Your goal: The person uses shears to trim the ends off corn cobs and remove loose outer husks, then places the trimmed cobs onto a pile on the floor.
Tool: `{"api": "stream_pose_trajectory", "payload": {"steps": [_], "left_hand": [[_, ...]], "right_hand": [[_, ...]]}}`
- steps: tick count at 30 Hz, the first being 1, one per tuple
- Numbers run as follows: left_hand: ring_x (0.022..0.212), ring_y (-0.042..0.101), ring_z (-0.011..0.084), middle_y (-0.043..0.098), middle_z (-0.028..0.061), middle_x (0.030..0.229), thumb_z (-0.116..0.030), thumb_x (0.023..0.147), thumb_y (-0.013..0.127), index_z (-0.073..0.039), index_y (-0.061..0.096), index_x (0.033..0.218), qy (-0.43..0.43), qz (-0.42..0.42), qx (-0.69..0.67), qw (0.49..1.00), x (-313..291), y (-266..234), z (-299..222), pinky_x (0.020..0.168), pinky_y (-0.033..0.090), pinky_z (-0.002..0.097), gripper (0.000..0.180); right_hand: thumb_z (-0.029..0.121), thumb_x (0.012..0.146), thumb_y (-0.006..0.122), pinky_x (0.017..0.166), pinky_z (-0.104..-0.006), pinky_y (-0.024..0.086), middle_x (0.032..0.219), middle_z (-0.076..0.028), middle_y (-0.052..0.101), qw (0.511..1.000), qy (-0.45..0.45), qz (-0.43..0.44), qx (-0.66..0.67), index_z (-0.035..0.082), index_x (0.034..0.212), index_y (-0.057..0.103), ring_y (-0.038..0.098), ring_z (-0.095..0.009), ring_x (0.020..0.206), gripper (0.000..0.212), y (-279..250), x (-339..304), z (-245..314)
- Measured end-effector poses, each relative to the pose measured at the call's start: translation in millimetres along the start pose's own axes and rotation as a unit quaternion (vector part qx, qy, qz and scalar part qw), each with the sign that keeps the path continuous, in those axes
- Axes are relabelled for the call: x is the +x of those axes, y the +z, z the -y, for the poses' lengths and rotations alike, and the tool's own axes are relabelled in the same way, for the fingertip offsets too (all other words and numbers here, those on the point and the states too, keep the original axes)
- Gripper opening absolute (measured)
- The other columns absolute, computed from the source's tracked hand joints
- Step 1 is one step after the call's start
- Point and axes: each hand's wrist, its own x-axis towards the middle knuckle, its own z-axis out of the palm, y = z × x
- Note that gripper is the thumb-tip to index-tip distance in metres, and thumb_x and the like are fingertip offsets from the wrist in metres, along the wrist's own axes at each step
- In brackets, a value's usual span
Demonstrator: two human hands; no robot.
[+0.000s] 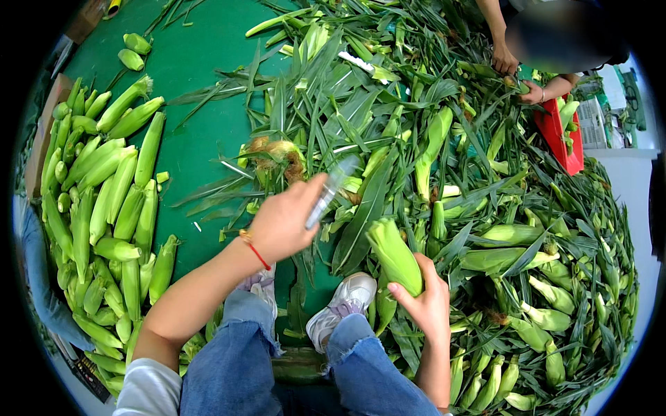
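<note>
A knife [325, 197], its blade smeared by motion, is gripped in my left hand [284, 216], which has a red string at the wrist. My right hand [424, 299] is wrapped round a green ear of corn in its husk [394, 253]. The ear's pale cut end points up and away from me, apart from the blade. Beyond the knife lies a clump of brown corn silk [274, 156] on loose leaves.
Trimmed ears of corn [104, 201] are heaped at the left on a green floor [198, 55]. Leaves and unhusked ears [510, 256] cover the right side. Another person's hands [517, 76] hold an ear at the far right, near a red container [565, 142]. My shoes [343, 305] stand close by.
</note>
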Motion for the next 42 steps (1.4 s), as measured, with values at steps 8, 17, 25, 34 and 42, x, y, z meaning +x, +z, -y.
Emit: {"api": "stream_pose_trajectory", "payload": {"steps": [8, 17, 25, 34, 42], "left_hand": [[0.078, 0.052, 0.0052, 0.054, -0.0011, 0.086, -0.004, 0.077, 0.066, -0.004, 0.043, 0.114, -0.129, 0.048, -0.532, 0.835, 4.7, 0.7, -50.7, 0.070, 0.044, 0.0204, 0.044], [0.071, 0.054, 0.0114, 0.051, 0.0015, 0.081, 0.000, 0.071, 0.051, -0.008, 0.048, 0.107, -0.291, -0.032, -0.662, 0.690, 17.4, 1.4, -57.4, 0.058, 0.048, 0.0270, 0.036], [0.067, 0.057, 0.0193, 0.057, 0.0095, 0.088, 0.002, 0.074, 0.043, -0.005, 0.045, 0.111, -0.236, -0.012, -0.855, 0.461, 7.7, 0.4, -50.0, 0.062, 0.050, 0.0312, 0.038], [0.103, 0.057, 0.0214, 0.054, 0.0129, 0.116, -0.003, 0.079, 0.062, -0.006, 0.041, 0.119, -0.164, 0.044, -0.706, 0.687, 5.4, -21.3, -50.1, 0.085, 0.048, 0.0319, 0.045], [0.101, 0.049, 0.0198, 0.049, 0.0074, 0.108, -0.016, 0.063, 0.076, -0.003, 0.040, 0.118, -0.100, 0.014, -0.289, 0.952, -41.6, -43.4, 11.9, 0.089, 0.039, 0.0300, 0.067]], "right_hand": [[0.029, 0.063, 0.079, 0.082, -0.0392, 0.045, 0.107, -0.019, 0.053, 0.991, -0.047, -0.013, 0.123, 0.000, 0.117, 0.043, 0.055, -0.033, 0.097, 0.072, 32.4, 4.5, 4.4], [0.019, 0.061, 0.081, 0.085, -0.0393, 0.044, 0.109, -0.019, 0.049, 0.985, -0.044, -0.081, 0.144, 0.002, 0.123, 0.036, 0.051, -0.035, 0.102, 0.078, 71.5, 18.9, 18.5], [0.009, 0.067, 0.078, 0.097, -0.0322, 0.037, 0.125, -0.003, 0.047, 0.613, 0.081, 0.205, 0.759, 0.007, 0.131, 0.034, 0.046, -0.016, 0.116, 0.078, 98.6, 23.5, 21.8], [0.006, 0.075, 0.070, 0.093, -0.0300, 0.039, 0.120, -0.005, 0.044, 0.777, 0.075, 0.097, 0.617, 0.007, 0.130, 0.027, 0.045, -0.015, 0.110, 0.070, 96.3, 26.9, 27.7], [0.037, 0.092, 0.046, 0.106, -0.0386, 0.025, 0.141, -0.012, 0.029, 0.762, -0.063, 0.297, 0.571, 0.010, 0.139, 0.024, 0.026, -0.025, 0.131, 0.058, 81.4, 19.5, 37.6]]}}
